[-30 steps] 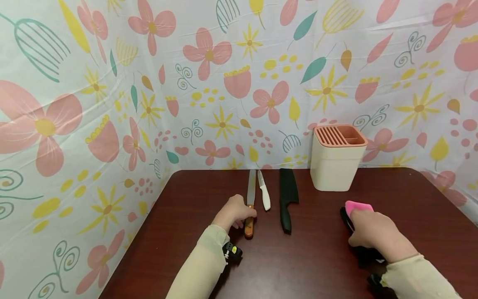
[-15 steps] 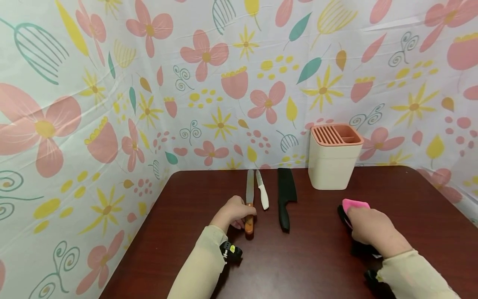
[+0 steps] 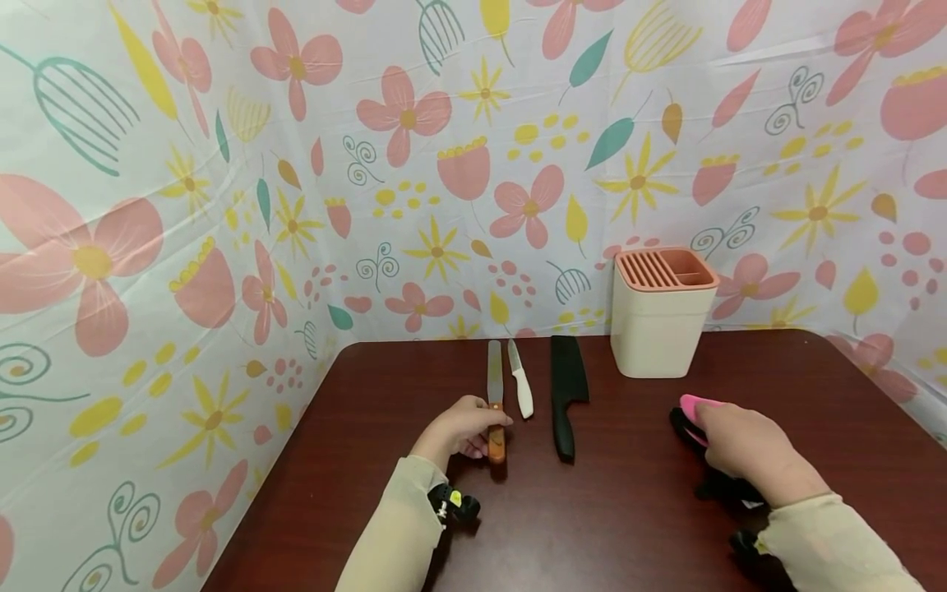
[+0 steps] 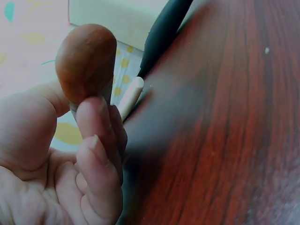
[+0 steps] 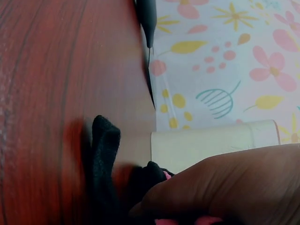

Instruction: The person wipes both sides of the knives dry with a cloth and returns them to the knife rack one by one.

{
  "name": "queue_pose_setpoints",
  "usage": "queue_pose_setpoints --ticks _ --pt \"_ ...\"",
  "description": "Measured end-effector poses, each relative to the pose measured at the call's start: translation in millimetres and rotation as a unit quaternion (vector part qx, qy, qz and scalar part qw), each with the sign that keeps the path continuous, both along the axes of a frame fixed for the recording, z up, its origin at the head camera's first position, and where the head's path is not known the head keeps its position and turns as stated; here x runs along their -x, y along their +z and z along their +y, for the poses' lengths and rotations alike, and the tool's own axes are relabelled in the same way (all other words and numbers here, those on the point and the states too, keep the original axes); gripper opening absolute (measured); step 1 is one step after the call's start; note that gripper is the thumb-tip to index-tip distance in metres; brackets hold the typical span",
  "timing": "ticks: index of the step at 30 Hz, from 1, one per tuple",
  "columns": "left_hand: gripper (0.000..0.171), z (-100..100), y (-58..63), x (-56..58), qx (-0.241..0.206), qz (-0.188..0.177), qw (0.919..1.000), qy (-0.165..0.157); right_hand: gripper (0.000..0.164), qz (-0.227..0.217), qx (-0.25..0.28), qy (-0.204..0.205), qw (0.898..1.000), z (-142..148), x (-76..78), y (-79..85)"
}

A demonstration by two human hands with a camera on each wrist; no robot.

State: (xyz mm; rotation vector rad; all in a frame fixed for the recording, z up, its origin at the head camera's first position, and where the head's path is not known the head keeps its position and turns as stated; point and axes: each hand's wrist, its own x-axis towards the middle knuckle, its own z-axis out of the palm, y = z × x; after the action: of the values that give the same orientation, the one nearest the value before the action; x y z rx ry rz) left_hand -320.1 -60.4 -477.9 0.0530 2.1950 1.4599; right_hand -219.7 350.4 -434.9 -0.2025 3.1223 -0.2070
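My left hand (image 3: 464, 427) grips a knife by its wooden handle (image 3: 496, 444), thumb on one side and fingers curled on the other. Its long grey blade (image 3: 495, 374) points to the back of the table and ends bluntly. The left wrist view shows the rounded handle end (image 4: 87, 61) close up, raised over the tabletop. At the right, my right hand (image 3: 747, 452) holds a black and pink cloth item (image 3: 690, 429), with fingers over its pink part. A fuzzy black strip of the cloth (image 5: 104, 159) stands out beside the thumb; the rest is hidden under the hand.
A small white-handled knife (image 3: 524, 395) and a black cleaver (image 3: 568, 395) lie right of the wooden-handled knife. Behind them at the right stands a cream knife block (image 3: 658, 337) with a slotted orange top. Floral cloth (image 3: 414, 205) hangs along the table's back and left side.
The wooden handle has risen slightly, with its shadow showing below it. My right hand has shifted over the pink part, covering more of it. The other knives and the block stay put.
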Motion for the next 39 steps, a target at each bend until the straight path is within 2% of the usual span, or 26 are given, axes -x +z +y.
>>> queue_pose_setpoints --ticks 6,11,20,24,31,36,39 --pt "0.042 -3 1.2 0.1 -0.021 -0.015 0.9996 -0.011 0.027 -0.010 0.004 -0.001 1.000 4 3.8 2.6" --pt "0.033 -4 4.9 1.3 -0.034 -0.024 0.9991 -0.009 0.035 -0.017 0.022 -0.007 1.000 5 4.0 1.6" --pt "0.024 -2 -1.5 3.8 -0.076 -0.045 0.9961 -0.001 0.033 0.009 0.015 -0.015 1.000 5 6.1 -1.2" --pt "0.024 -3 -5.7 3.4 -0.114 -0.063 0.9914 -0.010 0.036 0.002 0.012 -0.022 1.000 6 7.0 -2.0" --pt "0.035 -8 -4.8 0.4 -0.171 -0.080 0.9815 -0.029 0.042 -0.027 0.034 -0.033 0.999 14 8.2 2.0" --pt "0.039 -7 -5.0 0.6 -0.197 -0.097 0.9749 -0.040 0.060 -0.048 0.057 -0.037 0.997 23 9.2 6.4" --pt "0.039 -8 -4.5 1.4 -0.208 -0.110 0.9709 -0.045 0.065 -0.061 0.077 -0.036 0.994 26 9.5 7.6"
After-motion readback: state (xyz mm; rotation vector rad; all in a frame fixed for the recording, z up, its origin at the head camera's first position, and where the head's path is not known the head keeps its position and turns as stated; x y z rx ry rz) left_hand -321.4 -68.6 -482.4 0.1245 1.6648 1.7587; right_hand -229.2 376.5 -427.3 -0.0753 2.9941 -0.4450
